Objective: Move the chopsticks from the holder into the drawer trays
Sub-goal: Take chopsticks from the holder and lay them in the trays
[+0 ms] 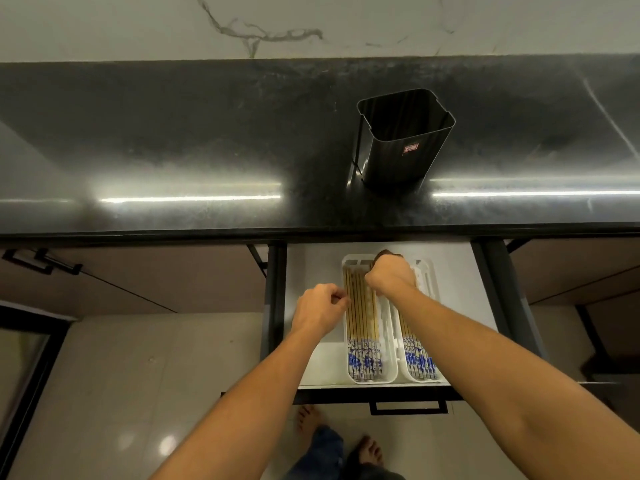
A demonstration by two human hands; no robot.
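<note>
Home kitchen; countertop (173, 140), cutlery drawer (311, 265)

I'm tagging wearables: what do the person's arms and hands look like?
The left forearm and right forearm are bare, with no sleeves in view. The left hand and right hand are ungloved; no watch, bracelet or ring shows.

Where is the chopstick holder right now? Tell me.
In the head view, the holder stands upright on the dark countertop, right of centre, beyond the open drawer whose white trays hold the chopsticks.
</note>
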